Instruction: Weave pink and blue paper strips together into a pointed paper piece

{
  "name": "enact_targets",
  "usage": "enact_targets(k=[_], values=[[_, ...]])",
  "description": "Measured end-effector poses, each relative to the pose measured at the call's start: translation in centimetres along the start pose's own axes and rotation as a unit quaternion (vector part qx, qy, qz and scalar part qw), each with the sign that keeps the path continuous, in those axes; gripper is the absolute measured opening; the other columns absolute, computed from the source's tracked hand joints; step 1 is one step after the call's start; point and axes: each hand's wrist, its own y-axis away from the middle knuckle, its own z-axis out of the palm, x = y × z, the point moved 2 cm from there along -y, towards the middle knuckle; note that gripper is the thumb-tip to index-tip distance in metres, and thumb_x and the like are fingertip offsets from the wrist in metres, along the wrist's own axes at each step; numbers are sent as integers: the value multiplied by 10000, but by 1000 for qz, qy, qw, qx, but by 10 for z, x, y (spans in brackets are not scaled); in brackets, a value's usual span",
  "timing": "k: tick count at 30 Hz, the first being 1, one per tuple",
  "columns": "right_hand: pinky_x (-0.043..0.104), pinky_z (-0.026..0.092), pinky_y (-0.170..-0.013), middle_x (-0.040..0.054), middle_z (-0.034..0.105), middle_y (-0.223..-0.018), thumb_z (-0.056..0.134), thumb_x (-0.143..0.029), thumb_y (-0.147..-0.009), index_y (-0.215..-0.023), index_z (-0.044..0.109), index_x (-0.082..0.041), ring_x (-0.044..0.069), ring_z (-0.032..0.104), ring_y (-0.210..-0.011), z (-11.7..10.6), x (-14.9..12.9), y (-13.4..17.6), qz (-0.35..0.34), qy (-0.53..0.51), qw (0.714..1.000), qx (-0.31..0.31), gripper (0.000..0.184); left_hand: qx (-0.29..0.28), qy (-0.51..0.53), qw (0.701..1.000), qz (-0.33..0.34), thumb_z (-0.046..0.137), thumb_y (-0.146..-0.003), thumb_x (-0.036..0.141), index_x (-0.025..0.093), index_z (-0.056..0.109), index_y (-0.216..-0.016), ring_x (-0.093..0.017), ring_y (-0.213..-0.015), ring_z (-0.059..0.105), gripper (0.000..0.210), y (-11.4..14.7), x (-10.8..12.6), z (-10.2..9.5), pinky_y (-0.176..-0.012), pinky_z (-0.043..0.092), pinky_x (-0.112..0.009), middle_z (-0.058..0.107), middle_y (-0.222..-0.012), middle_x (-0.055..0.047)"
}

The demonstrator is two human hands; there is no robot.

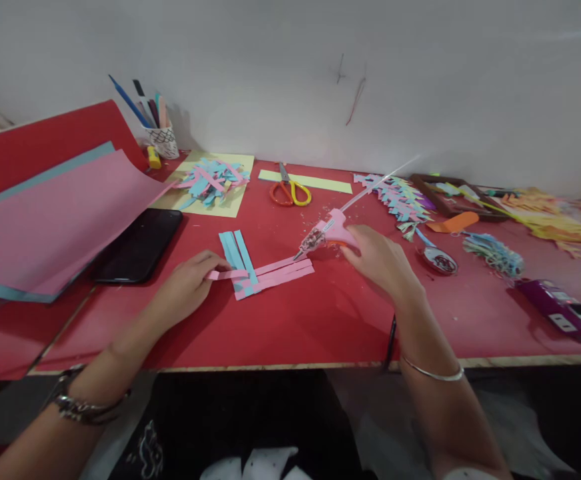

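Note:
Between my hands on the red tabletop lie woven paper strips, blue ones pointing away from me and pink ones stretching to the right. My left hand pinches the end of a pink paper strip at the left side of the weave. A pink hot glue gun, with a clear glue stick in its back, is gripped in my right hand. Its nozzle points down and left, close above the upper pink strip; whether it touches the paper I cannot tell.
Scissors lie behind the weave. A pile of cut strips sits on yellow paper at the back left. A black phone and large pink sheets are at left. A spoon and a purple power socket are at right.

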Motion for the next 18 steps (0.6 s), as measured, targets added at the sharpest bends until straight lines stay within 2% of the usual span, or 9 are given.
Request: enact_targets(k=[18], values=[[321, 441, -659, 88, 615, -1046, 437, -261, -805, -1076, 523, -179, 249, 573, -921, -3, 11, 1, 23, 28, 999, 4, 296, -7, -1, 1000, -20, 252, -688, 126, 168, 551, -855, -189, -867, 558, 345, -2, 1, 0, -774, 430, -320, 578, -902, -73]])
